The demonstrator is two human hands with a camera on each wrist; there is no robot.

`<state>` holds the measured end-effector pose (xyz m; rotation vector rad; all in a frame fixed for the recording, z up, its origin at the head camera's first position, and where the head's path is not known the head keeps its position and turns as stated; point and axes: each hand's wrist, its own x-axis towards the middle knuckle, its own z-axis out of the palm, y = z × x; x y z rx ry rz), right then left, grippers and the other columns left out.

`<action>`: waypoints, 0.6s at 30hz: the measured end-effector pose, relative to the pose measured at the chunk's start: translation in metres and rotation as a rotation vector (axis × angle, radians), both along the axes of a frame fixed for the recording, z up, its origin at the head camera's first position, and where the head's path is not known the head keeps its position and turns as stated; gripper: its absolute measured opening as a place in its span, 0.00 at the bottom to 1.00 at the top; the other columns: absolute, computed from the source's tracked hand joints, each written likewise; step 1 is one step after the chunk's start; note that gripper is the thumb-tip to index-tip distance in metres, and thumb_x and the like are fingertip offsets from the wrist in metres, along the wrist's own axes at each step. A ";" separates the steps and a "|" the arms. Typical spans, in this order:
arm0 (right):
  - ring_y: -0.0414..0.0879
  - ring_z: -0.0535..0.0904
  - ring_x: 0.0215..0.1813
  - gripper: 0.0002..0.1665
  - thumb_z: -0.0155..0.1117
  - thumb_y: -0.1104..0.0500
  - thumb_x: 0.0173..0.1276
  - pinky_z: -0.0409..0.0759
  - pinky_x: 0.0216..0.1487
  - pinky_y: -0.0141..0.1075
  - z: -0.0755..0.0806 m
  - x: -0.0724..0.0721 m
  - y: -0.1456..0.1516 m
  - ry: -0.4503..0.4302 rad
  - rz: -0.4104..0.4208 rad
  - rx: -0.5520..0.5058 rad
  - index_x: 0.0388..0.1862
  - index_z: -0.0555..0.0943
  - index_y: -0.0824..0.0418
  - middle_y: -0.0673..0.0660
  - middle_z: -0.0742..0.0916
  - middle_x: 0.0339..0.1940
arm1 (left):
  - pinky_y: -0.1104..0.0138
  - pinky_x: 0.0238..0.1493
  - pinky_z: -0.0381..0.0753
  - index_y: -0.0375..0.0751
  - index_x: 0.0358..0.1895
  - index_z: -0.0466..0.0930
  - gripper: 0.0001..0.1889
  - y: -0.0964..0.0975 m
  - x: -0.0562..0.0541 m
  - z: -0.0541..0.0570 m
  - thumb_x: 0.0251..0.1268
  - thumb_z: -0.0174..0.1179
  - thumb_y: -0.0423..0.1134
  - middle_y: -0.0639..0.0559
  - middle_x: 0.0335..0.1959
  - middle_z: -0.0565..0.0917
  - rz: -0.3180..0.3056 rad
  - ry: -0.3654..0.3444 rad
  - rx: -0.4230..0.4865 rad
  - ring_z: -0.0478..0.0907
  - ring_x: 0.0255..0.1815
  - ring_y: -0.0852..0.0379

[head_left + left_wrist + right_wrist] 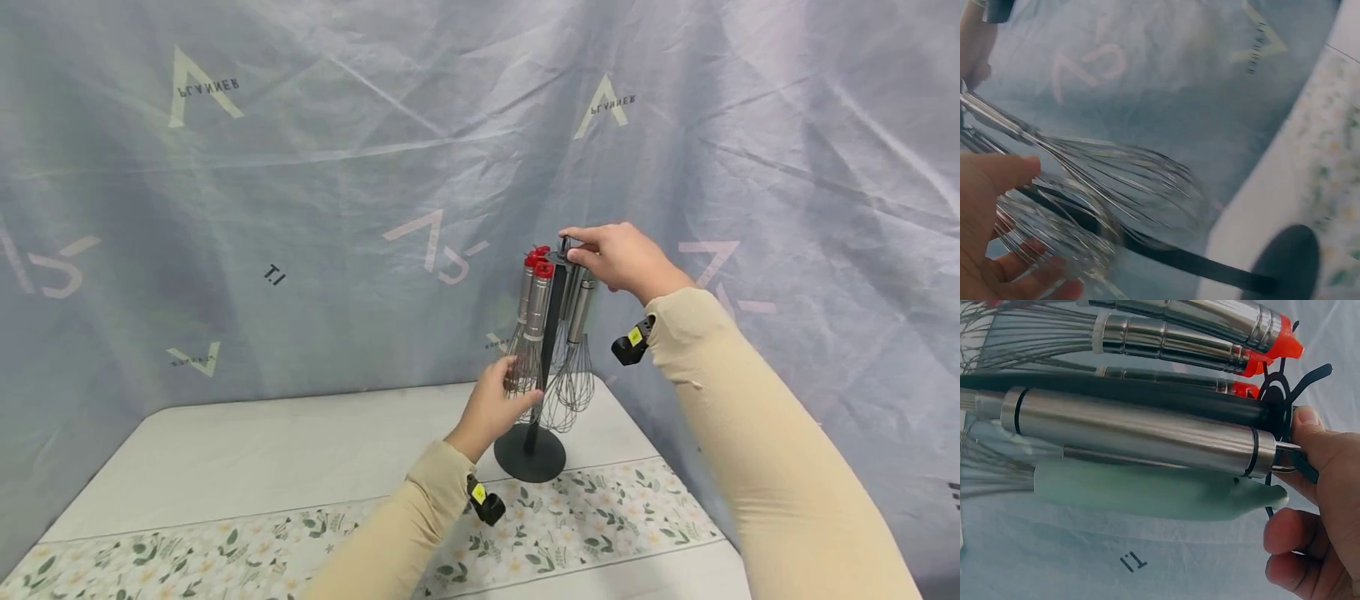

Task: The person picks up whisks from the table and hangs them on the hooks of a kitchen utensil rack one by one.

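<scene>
A black stand (529, 454) with a round base and hooks at its top stands upright on the table, hung with several whisks. My right hand (622, 260) pinches the top of the stand; in the right wrist view the thumb lies against its hook ring (1275, 390). My left hand (495, 408) holds a red-tipped whisk (536, 312) loosely by its wires, thumb in front and fingers behind. On the right side hang a steel-handled whisk (1141, 430), its loop over a hook, and a whisk with a pale green handle (1141, 490). The left wrist view is partly blurred.
The white table (262, 450) carries a floral strip (585, 533) along its front part. A grey-blue curtain (315, 208) with printed letters hangs close behind the table and on its right side. A small black camera (632, 342) sits on the right wrist.
</scene>
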<state>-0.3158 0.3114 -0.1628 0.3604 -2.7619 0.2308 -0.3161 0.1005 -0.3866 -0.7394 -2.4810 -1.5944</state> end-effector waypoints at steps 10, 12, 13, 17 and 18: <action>0.58 0.79 0.37 0.25 0.53 0.45 0.80 0.70 0.39 0.50 -0.018 0.015 0.016 0.350 -0.004 -0.156 0.73 0.75 0.44 0.59 0.83 0.64 | 0.42 0.61 0.75 0.39 0.79 0.55 0.50 -0.053 0.017 -0.066 0.60 0.71 0.58 0.31 0.68 0.69 -0.031 -0.166 -0.126 0.72 0.65 0.35; 0.54 0.73 0.26 0.22 0.54 0.48 0.80 0.67 0.33 0.47 -0.018 0.022 0.015 0.511 0.010 -0.177 0.68 0.80 0.48 0.58 0.86 0.60 | 0.42 0.60 0.76 0.37 0.77 0.57 0.48 -0.073 0.014 -0.058 0.62 0.70 0.56 0.30 0.66 0.70 0.014 -0.104 -0.158 0.73 0.64 0.35; 0.52 0.71 0.24 0.21 0.55 0.50 0.79 0.67 0.32 0.46 -0.017 0.025 0.014 0.591 0.027 -0.175 0.65 0.82 0.50 0.57 0.87 0.57 | 0.43 0.60 0.76 0.35 0.77 0.58 0.47 -0.084 0.011 -0.050 0.62 0.70 0.56 0.30 0.66 0.71 0.041 -0.066 -0.180 0.73 0.64 0.35; 0.48 0.71 0.22 0.17 0.56 0.53 0.78 0.69 0.29 0.45 -0.008 0.039 0.001 0.781 0.098 -0.142 0.56 0.87 0.56 0.57 0.89 0.51 | 0.42 0.63 0.73 0.35 0.76 0.59 0.43 -0.125 0.003 0.002 0.67 0.66 0.56 0.30 0.69 0.68 0.165 0.065 -0.285 0.73 0.64 0.35; 0.48 0.73 0.23 0.17 0.56 0.53 0.78 0.70 0.30 0.45 -0.005 0.042 -0.003 0.798 0.107 -0.136 0.55 0.88 0.56 0.57 0.90 0.50 | 0.41 0.64 0.72 0.35 0.76 0.59 0.43 -0.134 0.002 0.018 0.68 0.64 0.56 0.30 0.71 0.67 0.194 0.088 -0.313 0.71 0.66 0.34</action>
